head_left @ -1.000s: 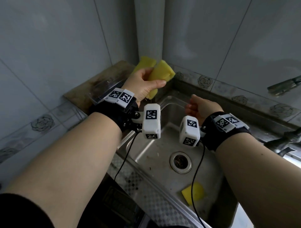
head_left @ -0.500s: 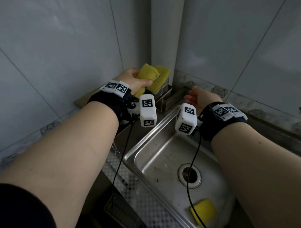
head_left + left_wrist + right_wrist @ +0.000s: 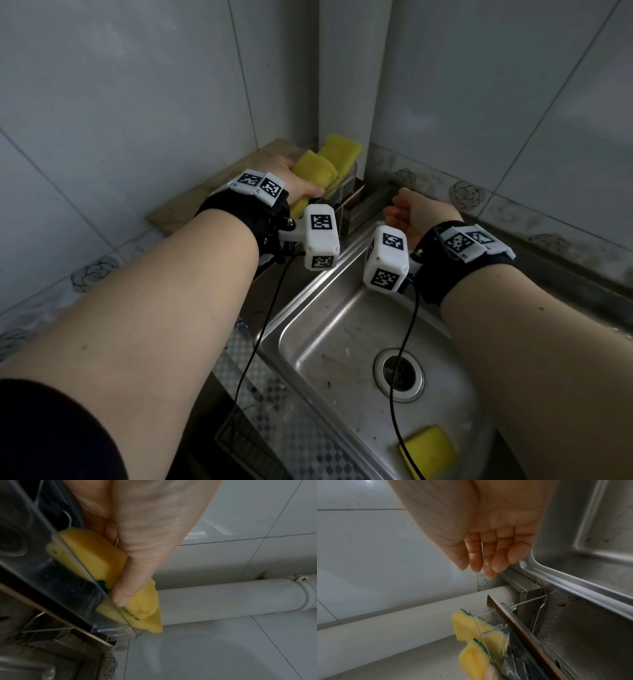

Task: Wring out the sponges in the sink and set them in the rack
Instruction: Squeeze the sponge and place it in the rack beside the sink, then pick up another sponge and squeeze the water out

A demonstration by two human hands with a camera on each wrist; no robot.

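Note:
My left hand [image 3: 301, 185] grips a folded yellow sponge [image 3: 313, 171] with a green scouring side, its lower end inside the clear plastic rack [image 3: 347, 186] in the corner left of the sink. In the left wrist view my thumb [image 3: 135, 582] presses that sponge [image 3: 102, 555] against the rack wall [image 3: 68, 574]. A second yellow sponge [image 3: 342, 150] stands in the rack just behind it. A third sponge [image 3: 428, 448] lies on the sink floor at the near right. My right hand [image 3: 399, 214] hovers over the sink's back corner, its fingers [image 3: 488, 555] loosely curled and holding nothing.
The steel sink [image 3: 308, 294] has a drain [image 3: 399, 375] in its middle. The rack stands on a brown board [image 3: 191, 209] against the tiled walls. A white pipe [image 3: 240, 599] runs up the corner beside it. Black wrist cables hang over the basin.
My left hand carried the squeezed sponge from above the sink's back corner to the left and lowered it into the rack beside the other sponge. My right hand stayed empty near the sink's back rim.

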